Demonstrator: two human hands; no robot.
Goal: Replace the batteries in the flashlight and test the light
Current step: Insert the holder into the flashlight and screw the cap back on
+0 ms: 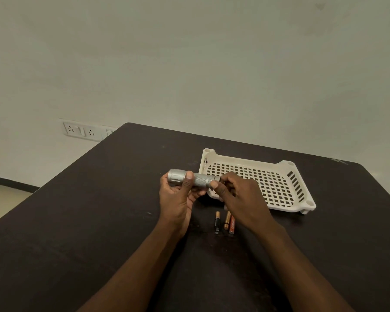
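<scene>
A silver flashlight [199, 179] is held level above the dark table, head pointing left. My left hand [178, 197] grips its barrel just behind the wide head, thumb on top. My right hand [234, 194] pinches the tail end of the flashlight with thumb and fingers; the tail cap is mostly hidden under them. Three small batteries lie side by side on the table below my hands: a black and gold one [217, 222], a gold one [227, 220] and an orange one [232, 225].
A white perforated plastic tray [286, 206] sits on the dark table [99, 210] just behind and right of my hands. The table's left edge drops to the floor. Wall sockets [81, 131] are at the back left.
</scene>
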